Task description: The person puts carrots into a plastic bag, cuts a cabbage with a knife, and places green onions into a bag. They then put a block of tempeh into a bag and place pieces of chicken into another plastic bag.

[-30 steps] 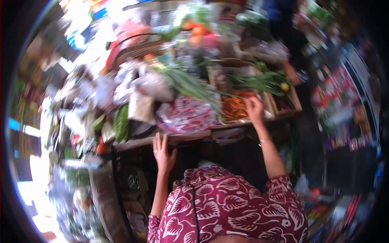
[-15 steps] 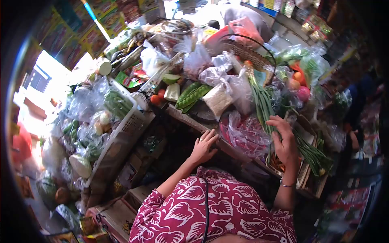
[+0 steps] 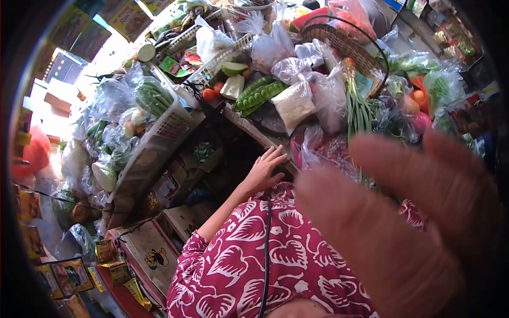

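Note:
My left hand (image 3: 266,168) rests on the wooden front edge of the stall, fingers stretched out, a ring on one finger, holding nothing. Close to the camera, my right hand (image 3: 419,222) looks large and slightly blurred, with thumb and fingers apart and nothing seen between them. It covers part of the goods on the right. Beyond my left hand lie green bean pods (image 3: 260,94), a bag of white food (image 3: 295,105) and a pink plastic bag (image 3: 331,151). A bunch of spring onions (image 3: 358,111) shows above my right fingertips.
A white plastic crate (image 3: 159,130) of bagged vegetables stands at the left. A wicker basket (image 3: 344,45) with a tall handle sits at the back right. Red tomatoes (image 3: 210,95) lie near the crate's corner. Cardboard boxes (image 3: 151,259) and hanging sachets (image 3: 71,275) are at lower left.
My right hand has risen from beside the spring onions to close before the camera. My left hand stays on the edge. The view has shifted, so the goods sit differently in frame.

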Motion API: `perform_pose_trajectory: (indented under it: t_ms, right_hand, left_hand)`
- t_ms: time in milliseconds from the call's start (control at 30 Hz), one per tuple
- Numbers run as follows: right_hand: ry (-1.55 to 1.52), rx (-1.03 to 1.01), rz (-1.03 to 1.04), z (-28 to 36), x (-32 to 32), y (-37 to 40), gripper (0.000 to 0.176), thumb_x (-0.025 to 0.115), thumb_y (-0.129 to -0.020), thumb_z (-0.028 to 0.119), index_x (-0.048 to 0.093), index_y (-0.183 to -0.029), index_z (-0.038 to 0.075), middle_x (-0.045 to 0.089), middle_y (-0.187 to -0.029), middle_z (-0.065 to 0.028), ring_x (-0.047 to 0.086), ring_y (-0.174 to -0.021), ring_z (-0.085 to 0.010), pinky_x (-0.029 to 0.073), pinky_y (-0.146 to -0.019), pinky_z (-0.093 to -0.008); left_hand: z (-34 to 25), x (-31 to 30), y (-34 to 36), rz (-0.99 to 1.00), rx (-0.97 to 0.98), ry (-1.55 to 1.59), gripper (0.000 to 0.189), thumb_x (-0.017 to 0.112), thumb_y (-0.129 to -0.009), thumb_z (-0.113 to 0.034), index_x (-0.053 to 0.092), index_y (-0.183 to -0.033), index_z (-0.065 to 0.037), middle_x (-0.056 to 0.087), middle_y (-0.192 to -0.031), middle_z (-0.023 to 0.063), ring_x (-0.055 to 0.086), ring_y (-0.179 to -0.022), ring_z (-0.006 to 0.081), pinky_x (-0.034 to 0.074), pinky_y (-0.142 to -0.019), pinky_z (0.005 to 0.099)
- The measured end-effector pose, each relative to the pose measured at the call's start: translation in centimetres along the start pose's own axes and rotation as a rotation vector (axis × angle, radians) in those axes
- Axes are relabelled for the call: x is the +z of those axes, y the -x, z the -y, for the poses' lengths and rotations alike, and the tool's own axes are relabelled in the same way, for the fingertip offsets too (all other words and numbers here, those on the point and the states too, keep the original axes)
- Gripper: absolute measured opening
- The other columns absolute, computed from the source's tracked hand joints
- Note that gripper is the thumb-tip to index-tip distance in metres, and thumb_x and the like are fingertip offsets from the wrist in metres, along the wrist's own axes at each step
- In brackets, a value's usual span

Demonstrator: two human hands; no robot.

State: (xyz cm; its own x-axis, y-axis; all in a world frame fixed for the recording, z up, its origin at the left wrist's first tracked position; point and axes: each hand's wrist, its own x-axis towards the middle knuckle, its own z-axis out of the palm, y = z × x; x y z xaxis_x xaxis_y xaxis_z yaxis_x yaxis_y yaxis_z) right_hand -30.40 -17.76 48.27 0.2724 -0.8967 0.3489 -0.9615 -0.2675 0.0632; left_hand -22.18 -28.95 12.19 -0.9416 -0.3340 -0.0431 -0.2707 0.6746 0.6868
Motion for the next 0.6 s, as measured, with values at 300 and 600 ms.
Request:
perform_pose_trajectory:
  t_ms: [300, 600]
  right_hand:
    - [-0.566, -0.217, 0.198, -7.0, 14.2, 1.8, 0.033, 0.057, -0.077, 0.010, 0.056, -0.109, 0.003, 0.062, -0.082, -0.0099, 0.061, -0.067, -0.0192, 0.050, -0.057, -0.0314]
    - [-1.010, 0.320, 0.463, -9.3, 33.4, 12.0, 0.024, 0.053, -0.081, 0.013, 0.058, -0.100, 0.000, 0.061, -0.092, -0.0170, 0.060, -0.084, -0.0294, 0.046, -0.077, -0.0353]
  left_hand:
    - [2.6, 3.4, -0.5, 0.020, 0.162, 0.272, 0.046, 0.060, -0.075, -0.013, 0.048, -0.118, -0.004, 0.046, -0.123, 0.0136, 0.043, -0.115, 0.0284, 0.038, -0.093, 0.0396]
    - [4.7, 1.1, -1.7, 0.378, -0.045, 0.119, 0.071, 0.061, -0.080, -0.032, 0.023, -0.138, -0.017, 0.009, -0.146, 0.0129, 0.010, -0.133, 0.0355, 0.022, -0.101, 0.0548]
